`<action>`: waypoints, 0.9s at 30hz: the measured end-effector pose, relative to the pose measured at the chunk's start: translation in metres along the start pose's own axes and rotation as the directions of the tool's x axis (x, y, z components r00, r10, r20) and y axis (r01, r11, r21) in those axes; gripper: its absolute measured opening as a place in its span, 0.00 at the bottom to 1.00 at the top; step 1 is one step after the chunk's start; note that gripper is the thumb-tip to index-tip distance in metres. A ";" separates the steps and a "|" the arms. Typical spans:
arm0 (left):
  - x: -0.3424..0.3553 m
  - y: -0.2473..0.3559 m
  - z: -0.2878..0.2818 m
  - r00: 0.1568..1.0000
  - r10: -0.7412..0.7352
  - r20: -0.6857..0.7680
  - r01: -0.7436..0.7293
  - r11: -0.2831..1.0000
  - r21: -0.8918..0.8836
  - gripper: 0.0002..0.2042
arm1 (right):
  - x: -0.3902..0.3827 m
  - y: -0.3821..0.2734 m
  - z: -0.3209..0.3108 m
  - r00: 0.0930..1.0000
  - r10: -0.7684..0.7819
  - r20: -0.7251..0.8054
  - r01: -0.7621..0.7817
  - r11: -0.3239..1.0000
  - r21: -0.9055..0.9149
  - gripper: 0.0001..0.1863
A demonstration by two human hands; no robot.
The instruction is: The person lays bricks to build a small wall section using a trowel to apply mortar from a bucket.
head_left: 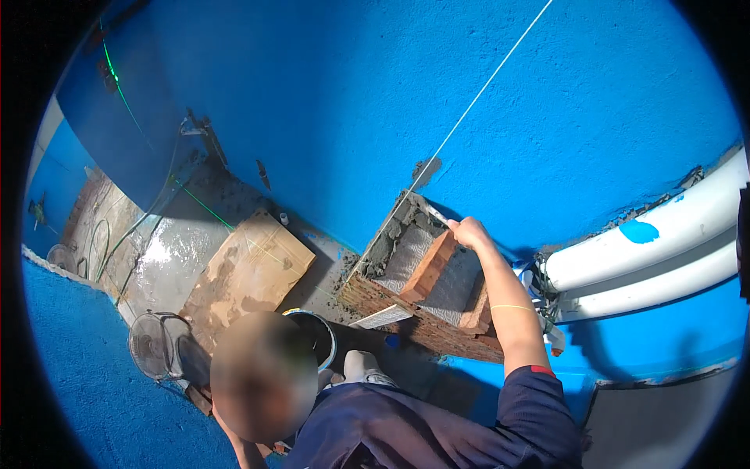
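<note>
Right hand grips a pale tool handle beside an orange brick and grey mortar on brickwork; left hand cannot be made out

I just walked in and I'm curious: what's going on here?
The person's right hand appears to grip a slim tool at the far edge of a low brick structure. Grey mortar covers one end; an orange brick lies across the top. The left hand isn't visible.

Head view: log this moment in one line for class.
right hand: gripping slim pale tool; grey mortar: left edge of brick structure; orange brick: right of mortar; left hand: not visible
</note>
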State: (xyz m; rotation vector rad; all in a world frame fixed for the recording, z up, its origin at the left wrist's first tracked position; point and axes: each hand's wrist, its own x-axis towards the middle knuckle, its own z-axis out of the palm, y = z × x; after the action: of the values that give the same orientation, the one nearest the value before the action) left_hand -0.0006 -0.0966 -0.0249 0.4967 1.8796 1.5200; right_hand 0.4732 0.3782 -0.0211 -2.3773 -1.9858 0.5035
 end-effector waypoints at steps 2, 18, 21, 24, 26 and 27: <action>0.000 0.014 0.012 0.996 0.064 0.055 -0.058 0.992 -0.115 0.20 | -0.008 -0.008 -0.005 1.000 0.025 0.014 -0.025 1.000 0.007 0.29; 0.006 0.146 0.361 0.755 0.340 0.561 -0.188 0.931 -0.312 0.22 | -0.285 0.043 0.011 0.975 0.213 0.063 -0.144 0.388 0.910 0.24; 0.027 0.140 0.432 0.750 0.388 0.536 -0.214 0.908 -0.359 0.20 | -0.328 0.048 0.017 0.951 0.265 0.160 -0.236 0.286 0.928 0.20; 0.072 0.147 0.462 0.741 0.499 0.449 -0.460 0.865 -0.203 0.19 | -0.352 0.049 0.028 0.967 0.167 0.193 -0.232 0.265 0.936 0.19; 0.084 0.119 0.521 0.723 0.497 0.481 -0.492 0.858 -0.147 0.19 | -0.364 0.075 0.053 0.954 0.242 0.175 -0.249 0.321 0.914 0.19; 0.090 0.116 0.534 0.732 0.491 0.472 -0.531 0.846 -0.057 0.19 | -0.363 0.077 0.051 0.949 0.254 0.185 -0.260 0.303 0.917 0.19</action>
State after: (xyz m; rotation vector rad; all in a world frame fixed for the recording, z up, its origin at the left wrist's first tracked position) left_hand 0.2942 0.3712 0.0072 1.3929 1.4762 1.4656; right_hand 0.4810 0.0042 0.0025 -1.7943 -0.7548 1.2406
